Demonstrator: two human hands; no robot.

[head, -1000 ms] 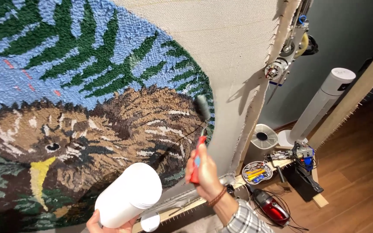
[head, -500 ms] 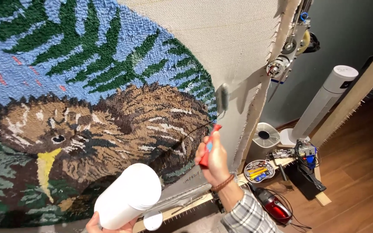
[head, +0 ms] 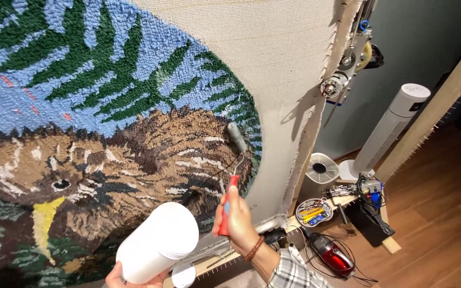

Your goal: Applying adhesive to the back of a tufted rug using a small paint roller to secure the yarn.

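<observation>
The small grey paint roller (head: pixel 236 136) rests on the tufted bird rug (head: pixel 108 106), above the right hand (head: pixel 236 216). The white plastic cylinder (head: pixel 157 242) sits left of it, the red handheld vacuum (head: pixel 331 253) on the floor to the right.

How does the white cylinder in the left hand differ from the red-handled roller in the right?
The white cylinder is thick and plain; the red-handled roller is thin, with a wire neck and small grey head. The cylinder is off the tufted rug; the roller's head presses on it. Each is gripped by one hand: left hand, right hand.
</observation>
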